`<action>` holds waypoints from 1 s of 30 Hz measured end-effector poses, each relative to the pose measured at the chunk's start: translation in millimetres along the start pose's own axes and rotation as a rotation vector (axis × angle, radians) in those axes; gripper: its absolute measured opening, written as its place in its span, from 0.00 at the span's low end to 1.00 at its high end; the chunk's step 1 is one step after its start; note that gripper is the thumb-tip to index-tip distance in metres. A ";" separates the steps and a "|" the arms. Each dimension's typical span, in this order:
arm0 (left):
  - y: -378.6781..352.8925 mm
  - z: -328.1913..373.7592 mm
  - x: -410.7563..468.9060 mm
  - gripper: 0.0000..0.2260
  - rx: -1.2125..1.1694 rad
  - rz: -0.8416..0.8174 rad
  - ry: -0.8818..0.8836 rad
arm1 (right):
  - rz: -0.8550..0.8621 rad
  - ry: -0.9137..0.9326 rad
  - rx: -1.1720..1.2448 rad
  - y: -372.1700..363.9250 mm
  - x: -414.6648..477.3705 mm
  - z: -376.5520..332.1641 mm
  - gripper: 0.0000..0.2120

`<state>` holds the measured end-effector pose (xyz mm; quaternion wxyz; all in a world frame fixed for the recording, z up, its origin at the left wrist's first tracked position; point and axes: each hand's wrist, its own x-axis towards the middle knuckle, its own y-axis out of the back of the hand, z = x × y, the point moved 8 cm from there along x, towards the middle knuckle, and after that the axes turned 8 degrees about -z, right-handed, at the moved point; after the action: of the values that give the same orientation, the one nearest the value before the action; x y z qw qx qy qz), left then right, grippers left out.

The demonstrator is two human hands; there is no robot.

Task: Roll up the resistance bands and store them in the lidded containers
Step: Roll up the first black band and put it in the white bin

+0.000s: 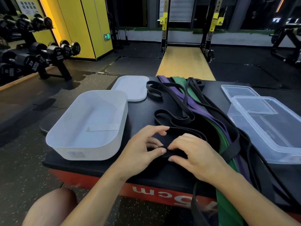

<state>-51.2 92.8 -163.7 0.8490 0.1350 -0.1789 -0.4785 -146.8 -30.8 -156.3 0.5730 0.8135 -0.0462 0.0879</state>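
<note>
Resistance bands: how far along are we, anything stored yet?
Done: both containers stand open; white container and clear container hold no bands. In hand: left hand and right hand pinch the start of a roll in one black band. Left: the other black bands, purple band, green band, then the white lid and clear lid.

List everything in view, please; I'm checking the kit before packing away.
white container: one, translucent white, left on box
white lid: one, white, behind that container
clear container: one, transparent, right on box
clear lid: one, transparent, behind it
black bands: several, black, tangled mid-box
purple band: one, purple, among them
green band: one, green, hangs over near edge
box: one, black top, red side, under everything
dumbbells: several, black, rack at left
hands: two, left hand and right hand both pinching a black band
</note>
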 end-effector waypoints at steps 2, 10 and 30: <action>-2.2 2.5 -1.0 0.28 0.006 -0.020 -0.024 | -0.010 -0.004 0.019 -1.4 1.5 -0.1 0.12; -3.7 3.3 -1.3 0.24 -0.008 -0.035 -0.050 | -0.036 -0.050 0.055 -5.9 1.2 -3.3 0.18; 0.3 -7.4 3.9 0.08 0.323 0.083 0.128 | -0.019 -0.077 0.059 -2.3 4.0 -5.2 0.16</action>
<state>-46.0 90.0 -169.6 0.8450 0.2923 -0.2043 -0.3986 -143.0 -25.1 -155.9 0.5472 0.8334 -0.0580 0.0523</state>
